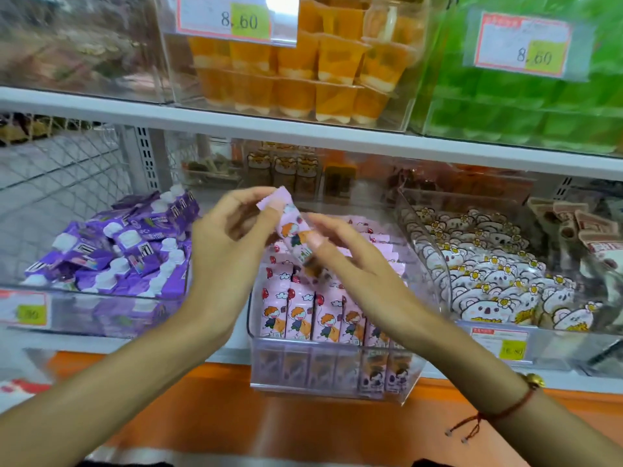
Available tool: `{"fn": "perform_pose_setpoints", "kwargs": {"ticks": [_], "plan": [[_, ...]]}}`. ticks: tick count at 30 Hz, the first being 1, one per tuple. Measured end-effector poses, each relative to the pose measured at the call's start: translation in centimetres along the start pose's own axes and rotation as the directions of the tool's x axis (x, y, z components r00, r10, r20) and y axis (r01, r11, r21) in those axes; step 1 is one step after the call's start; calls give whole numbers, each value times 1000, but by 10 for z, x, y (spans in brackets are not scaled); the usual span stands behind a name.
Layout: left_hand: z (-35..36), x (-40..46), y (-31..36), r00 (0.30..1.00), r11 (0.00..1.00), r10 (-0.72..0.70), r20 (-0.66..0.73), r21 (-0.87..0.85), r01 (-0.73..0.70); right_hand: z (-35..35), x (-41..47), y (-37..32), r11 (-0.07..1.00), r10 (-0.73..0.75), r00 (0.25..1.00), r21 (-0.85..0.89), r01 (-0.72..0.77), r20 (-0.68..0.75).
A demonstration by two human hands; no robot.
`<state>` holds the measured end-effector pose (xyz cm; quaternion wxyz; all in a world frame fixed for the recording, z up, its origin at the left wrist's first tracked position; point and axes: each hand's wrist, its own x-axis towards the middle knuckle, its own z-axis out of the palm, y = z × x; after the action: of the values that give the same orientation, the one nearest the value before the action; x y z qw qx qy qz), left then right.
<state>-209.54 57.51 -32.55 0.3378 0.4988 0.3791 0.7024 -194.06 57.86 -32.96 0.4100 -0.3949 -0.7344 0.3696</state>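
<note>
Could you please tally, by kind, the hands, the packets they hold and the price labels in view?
Hands: 2, the left hand and the right hand
Held pink packet: 1
Shelf price labels: 4, two above and two below
Total: 7

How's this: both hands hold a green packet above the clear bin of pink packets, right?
No. In the head view the packet is pink, not green; left hand and right hand hold it above the clear bin of pink packets.
</note>
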Motion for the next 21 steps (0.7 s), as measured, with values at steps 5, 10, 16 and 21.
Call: {"fn": "perform_pose_setpoints", "kwargs": {"ticks": [5, 10, 16, 21], "plan": [[1, -3, -8, 982, 989, -121, 144, -72, 133, -4, 2, 6, 985, 87, 996, 151, -82, -27], [1, -9, -14, 957, 986, -40, 288, 167, -10, -5, 2, 12, 882, 216, 976, 424, -204, 21], [1, -14, -19, 925, 909, 43, 377, 369, -192, -4, 2, 11, 859, 305, 950, 451, -244, -67], [3, -13, -18, 931, 919, 22, 363, 360, -162, -7, 1, 8, 832, 348, 930, 494, -251, -114]]}}
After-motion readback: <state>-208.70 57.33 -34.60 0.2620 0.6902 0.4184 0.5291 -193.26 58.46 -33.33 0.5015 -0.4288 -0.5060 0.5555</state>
